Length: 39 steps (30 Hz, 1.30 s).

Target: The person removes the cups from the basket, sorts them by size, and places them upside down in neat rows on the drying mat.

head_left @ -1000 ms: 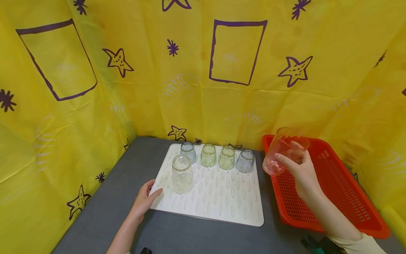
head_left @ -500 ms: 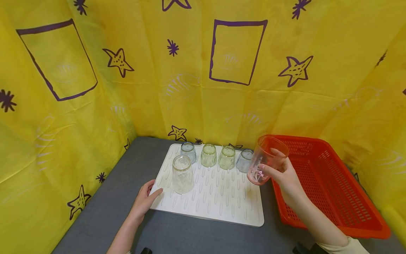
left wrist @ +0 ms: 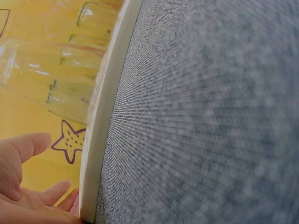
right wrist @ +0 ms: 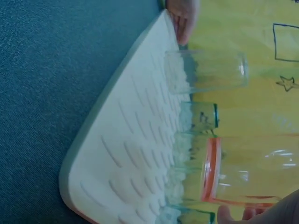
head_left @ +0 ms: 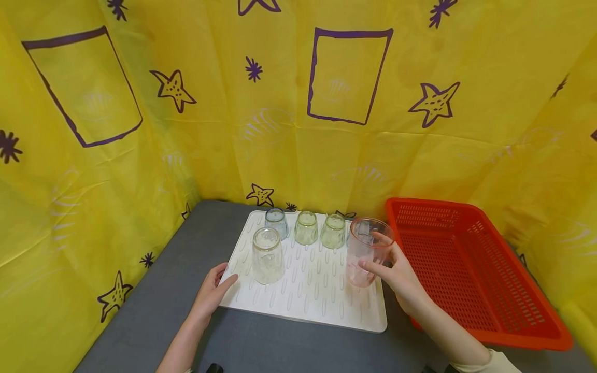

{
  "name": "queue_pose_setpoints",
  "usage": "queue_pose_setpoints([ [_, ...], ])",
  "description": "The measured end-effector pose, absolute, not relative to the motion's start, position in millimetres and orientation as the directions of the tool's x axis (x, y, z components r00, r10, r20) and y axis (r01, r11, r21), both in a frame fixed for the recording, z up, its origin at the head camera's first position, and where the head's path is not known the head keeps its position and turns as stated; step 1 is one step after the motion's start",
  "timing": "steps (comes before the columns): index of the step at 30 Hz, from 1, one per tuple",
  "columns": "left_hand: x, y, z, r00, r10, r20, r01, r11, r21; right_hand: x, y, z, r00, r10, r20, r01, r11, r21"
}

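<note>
My right hand (head_left: 396, 273) holds a large pink-tinted clear tumbler (head_left: 358, 255) around its side, over the right part of a white ridged draining mat (head_left: 312, 295). In the right wrist view a gap shows between the tumbler (right wrist: 247, 168) and the mat (right wrist: 103, 168). My left hand (head_left: 209, 292) touches the mat's left edge with its fingers; in the left wrist view the thumb (left wrist: 35, 143) is apart from the mat. Bottom up on the mat stand a tall clear glass (head_left: 268, 261) and, behind it, small blue (head_left: 276, 225) and green glasses (head_left: 306, 230).
To the right of the mat sits a red slotted plastic basket (head_left: 466, 280). The grey tabletop (head_left: 158, 311) runs along the mat's left and front sides. A yellow cloth (head_left: 224, 145) with purple drawings hangs behind and at the sides.
My right hand has carried the pink tumbler left and down, from above the basket's edge to above the mat. It now hides most of the right-hand blue glass. My left hand stays put.
</note>
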<state>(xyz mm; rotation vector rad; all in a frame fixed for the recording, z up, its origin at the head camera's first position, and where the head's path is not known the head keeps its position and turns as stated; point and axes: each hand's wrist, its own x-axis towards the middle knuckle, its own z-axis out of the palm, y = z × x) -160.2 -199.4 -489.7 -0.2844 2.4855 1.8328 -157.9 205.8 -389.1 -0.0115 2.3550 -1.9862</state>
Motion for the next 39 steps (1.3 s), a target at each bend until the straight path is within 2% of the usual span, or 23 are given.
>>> queue_pose_setpoints([
  [5, -157, -196, -483, -0.984, -0.131, -0.125, -0.155, 0.258, 0.953, -155, 201, -400, -0.996, -0.061, -0.058, 0.044, 0.200, -0.979],
  [9, -153, -186, -472, -0.985, -0.162, -0.053, -0.095, 0.262, 0.960, -151, 198, -405, -0.994, -0.081, -0.068, 0.048, 0.234, -0.971],
  [12, -148, -174, -465, -0.974, -0.221, 0.045, -0.011, 0.244, 0.970, -149, 195, -407, -0.994, -0.088, -0.071, 0.047, 0.253, -0.966],
  [16, -140, -154, -461, -0.940, -0.259, 0.222, 0.185, 0.159, 0.970, -147, 192, -408, -0.993, -0.095, -0.066, 0.038, 0.270, -0.962],
  [18, -135, -144, -459, -0.929, -0.211, 0.303, 0.281, 0.127, 0.951, -146, 191, -408, -0.994, -0.098, -0.054, 0.025, 0.275, -0.961],
  [21, -127, -130, -454, -0.930, -0.064, 0.361, 0.355, 0.085, 0.931, -145, 189, -409, -0.994, -0.105, -0.037, 0.006, 0.275, -0.961],
  [27, -126, -107, -443, -0.932, 0.218, 0.289, 0.306, 0.049, 0.951, -142, 183, -410, -0.990, -0.140, 0.013, -0.056, 0.304, -0.951],
  [31, -130, -93, -434, -0.921, 0.292, 0.259, 0.286, 0.054, 0.957, -140, 180, -410, -0.981, -0.186, 0.052, -0.108, 0.306, -0.946],
  [39, -138, -72, -423, -0.913, 0.343, 0.220, 0.266, 0.094, 0.959, -136, 174, -414, -0.960, -0.267, 0.087, -0.178, 0.337, -0.924],
])
